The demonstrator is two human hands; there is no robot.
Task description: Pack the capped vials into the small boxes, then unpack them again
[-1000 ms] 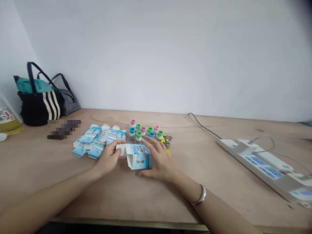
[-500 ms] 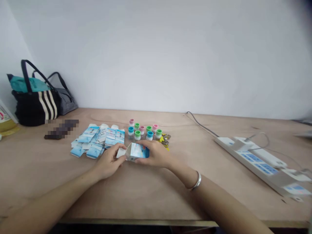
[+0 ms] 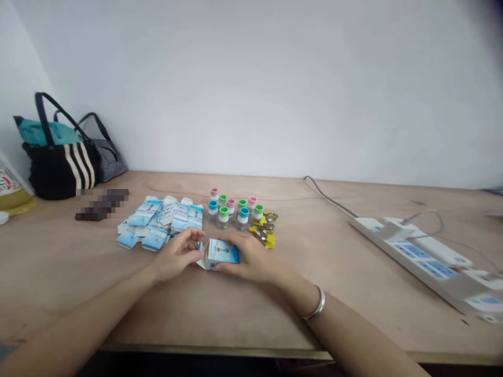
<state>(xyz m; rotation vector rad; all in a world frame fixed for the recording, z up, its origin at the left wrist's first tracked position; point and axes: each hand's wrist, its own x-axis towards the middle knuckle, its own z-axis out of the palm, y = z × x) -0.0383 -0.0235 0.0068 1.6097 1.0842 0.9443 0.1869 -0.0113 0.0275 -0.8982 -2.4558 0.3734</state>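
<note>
My right hand (image 3: 253, 257) is wrapped round a small blue and white carton (image 3: 223, 251), thumb in front and fingers behind. The carton lies on its side just above or on the table, its end toward the left standing open with white flaps out. Beside that end is my left hand (image 3: 178, 257), thumb and fingers apart, the fingertips close to a flap; whether they touch it is unclear. Behind my left hand lies a pile of flattened blue and white cartons (image 3: 151, 214). Past the carton stand several small clear bottles (image 3: 223, 219) with blue, green and pink caps.
Yellow-handled metal pieces (image 3: 269, 240) lie right of the bottles. A white power strip (image 3: 412, 262) with plugs and a grey cable is at the right. A black striped bag (image 3: 65, 170), a dark, pixelated object (image 3: 104, 204) and a container of yellow liquid (image 3: 13, 193) are at the left.
The left fingers have come off the carton's end flap and parted. The flap, which stuck out leftward, now hangs lower. My right hand still holds the carton; the view has shifted slightly.
</note>
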